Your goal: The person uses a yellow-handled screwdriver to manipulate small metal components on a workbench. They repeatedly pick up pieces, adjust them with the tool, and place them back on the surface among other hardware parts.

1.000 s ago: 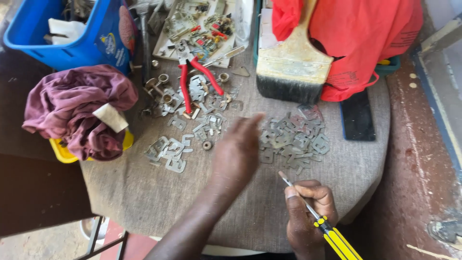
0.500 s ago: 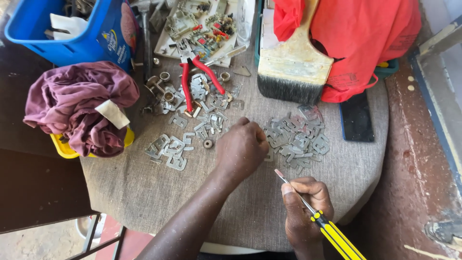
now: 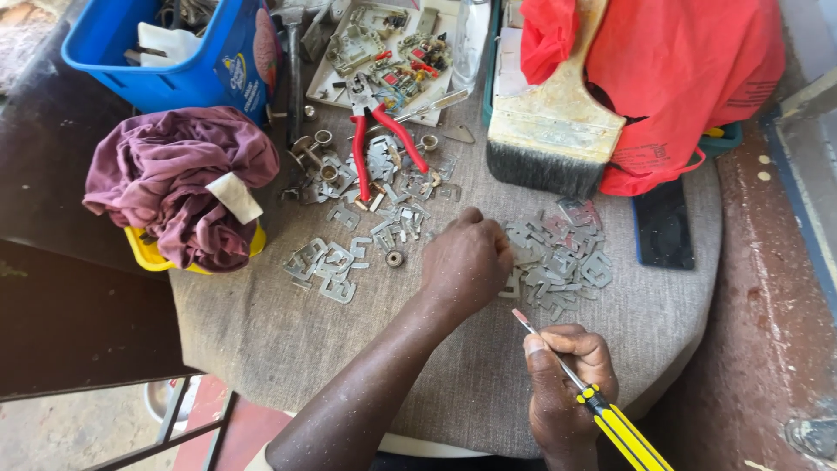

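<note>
My left hand (image 3: 466, 262) rests knuckles-up on the grey cloth-covered round table (image 3: 261, 340), fingers curled at the left edge of a pile of flat grey metal pieces (image 3: 562, 249); whether it pinches one is hidden. My right hand (image 3: 562, 384) sits near the table's front edge and grips a yellow-and-black screwdriver (image 3: 610, 423), with the shaft tip pointing up-left toward the pile. More metal pieces (image 3: 327, 260) lie scattered left of my left hand.
Red-handled pliers (image 3: 379, 139) lie among small parts at the back. A wide paintbrush (image 3: 554, 131), red bag (image 3: 689, 78), blue tub (image 3: 205, 70), purple cloth (image 3: 183, 179) over a yellow container, and a black flat object (image 3: 664, 225) ring the table.
My left hand has drawn its outstretched fingers in and settled as a curled fist at the pile's left edge. The right hand and screwdriver have barely moved.
</note>
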